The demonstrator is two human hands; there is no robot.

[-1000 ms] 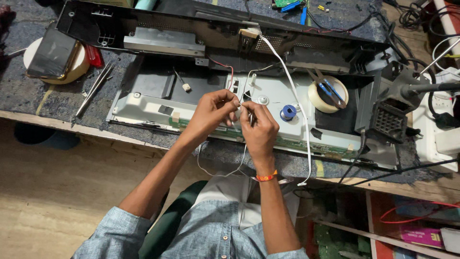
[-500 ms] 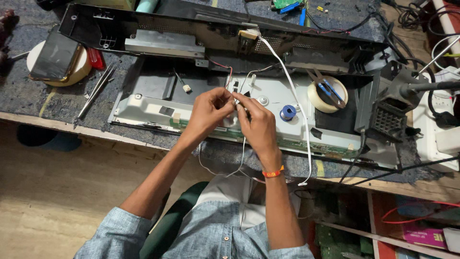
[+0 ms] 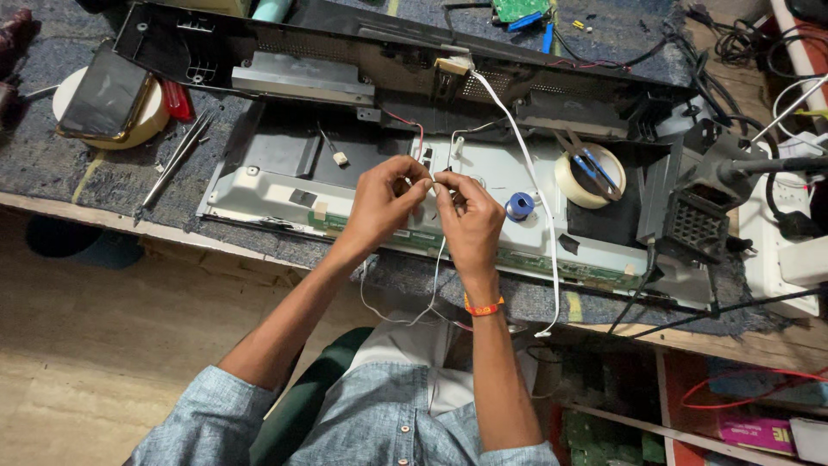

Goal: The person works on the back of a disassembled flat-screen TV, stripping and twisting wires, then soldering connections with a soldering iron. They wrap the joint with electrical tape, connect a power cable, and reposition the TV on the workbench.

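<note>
A: Grip first. Left hand (image 3: pixel 379 203) and right hand (image 3: pixel 470 220) both pinched, fingertips meeting on a thin white wire (image 3: pixel 435 272) over the middle of the opened panel chassis (image 3: pixel 259 185).

B: Where does the wire run?

A: Down from the pinch, off the near edge of the bench, looping near the lap. What sits exactly between the fingertips is too small to tell. Right wrist has an orange band (image 3: pixel 483 307).

B: Containers?

A: None really holding stuff. Closest is the tape roll (image 3: pixel 589 177) on the chassis right of the hands, with scissors (image 3: pixel 586 160) lying across it. Blue spool (image 3: pixel 519 205) just beside the right hand.

B: Further out?

A: Thicker white cable (image 3: pixel 535 198) from the black back frame (image 3: pixel 517 73) at the far side, down past the near edge. Tweezers (image 3: pixel 177 160) left of the chassis on the grey mat. Far left, a phone (image 3: pixel 105 95) resting on a white round thing, mostly covered. Soldering stand (image 3: pixel 699 220) on the right.

B: Cut off?

A: Right edge clutter of cables is cropped; lower shelf items are dim, hard to make out.
</note>
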